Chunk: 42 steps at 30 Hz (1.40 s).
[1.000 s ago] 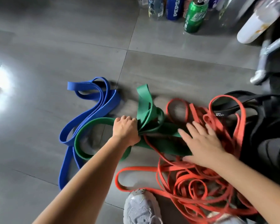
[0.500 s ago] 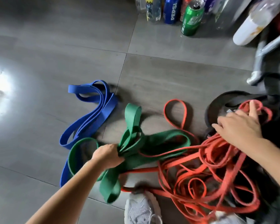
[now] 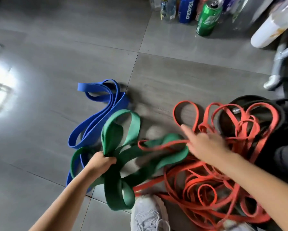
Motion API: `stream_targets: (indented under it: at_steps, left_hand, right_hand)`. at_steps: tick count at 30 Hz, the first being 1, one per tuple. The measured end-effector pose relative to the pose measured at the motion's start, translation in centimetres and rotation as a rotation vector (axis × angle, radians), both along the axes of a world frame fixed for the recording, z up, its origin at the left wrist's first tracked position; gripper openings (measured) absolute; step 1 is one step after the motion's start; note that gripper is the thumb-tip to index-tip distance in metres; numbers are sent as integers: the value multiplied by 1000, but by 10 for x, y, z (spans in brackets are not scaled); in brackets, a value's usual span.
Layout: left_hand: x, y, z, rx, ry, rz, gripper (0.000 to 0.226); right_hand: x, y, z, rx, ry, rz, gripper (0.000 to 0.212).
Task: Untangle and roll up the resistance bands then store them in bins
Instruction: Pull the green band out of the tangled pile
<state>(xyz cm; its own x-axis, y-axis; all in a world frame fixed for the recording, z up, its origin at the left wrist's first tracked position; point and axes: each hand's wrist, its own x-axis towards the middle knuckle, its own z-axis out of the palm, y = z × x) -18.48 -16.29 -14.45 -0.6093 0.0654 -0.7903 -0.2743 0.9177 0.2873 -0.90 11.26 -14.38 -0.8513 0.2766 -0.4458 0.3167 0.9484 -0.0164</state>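
A wide green band lies in loops on the grey floor, and my left hand grips it where several loops bunch together. Its right end runs under thin strands of the orange band, a big tangled pile at the right. My right hand hovers over that crossing with fingers straight, one pointing up-left; it holds nothing. A blue band lies folded to the left, partly under the green one. A black band curls behind the orange pile.
Several drink cans and bottles, among them a green can and a blue Pepsi can, stand at the far edge. A white bottle and a grey metal leg are at the upper right. My white shoe is below the bands.
My left hand has pulled the green band's loops toward me. My right hand left the black band at the right and swung left over the green and orange crossing.
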Motion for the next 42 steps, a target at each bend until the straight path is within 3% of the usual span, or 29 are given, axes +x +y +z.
stream_targets:
  at_steps: [3, 5, 6, 8, 12, 15, 17, 20, 22, 25, 28, 33, 39, 42]
  left_hand:
    - [3, 1, 30, 176, -7, 171, 28]
    - [8, 8, 45, 347, -64, 267, 16]
    - [10, 16, 53, 440, -90, 308, 8]
    - [12, 32, 64, 584, -75, 336, 14]
    - [2, 54, 75, 652, 140, 172, 20]
    - [-11, 53, 54, 231, 406, -240, 13]
    - [-14, 42, 31, -73, 419, -434, 17]
    - [-7, 29, -1, -266, 213, -470, 80]
    - [5, 34, -10, -185, 291, -424, 111]
    - [28, 57, -15, -102, 433, -563, 131]
    - [58, 81, -21, -121, 396, -673, 141]
    - [87, 94, -43, -263, 380, -816, 126]
    - [46, 78, -40, -216, 633, -805, 89]
    - [6, 73, -23, -209, 736, -695, 69]
  right_hand:
    - [7, 51, 15, -162, 403, -456, 28]
    - [10, 91, 22, -208, 601, -770, 36]
    - [13, 108, 23, -208, 644, -906, 43]
    - [15, 125, 21, -190, 639, -1041, 52]
    - [11, 98, 13, -243, 512, -961, 42]
    - [10, 81, 1, -270, 454, -921, 29]
    - [10, 77, -3, -334, 413, -915, 25]
    - [12, 72, -8, -393, 350, -918, 20]
    - [14, 69, -8, -392, 331, -900, 24]
    - [15, 62, -5, -405, 303, -888, 26]
    - [12, 56, -2, -438, 285, -877, 23]
    - [8, 52, -2, -452, 282, -834, 22]
    - [17, 55, -3, -469, 286, -850, 19]
    - [20, 57, 0, -324, 330, -792, 31]
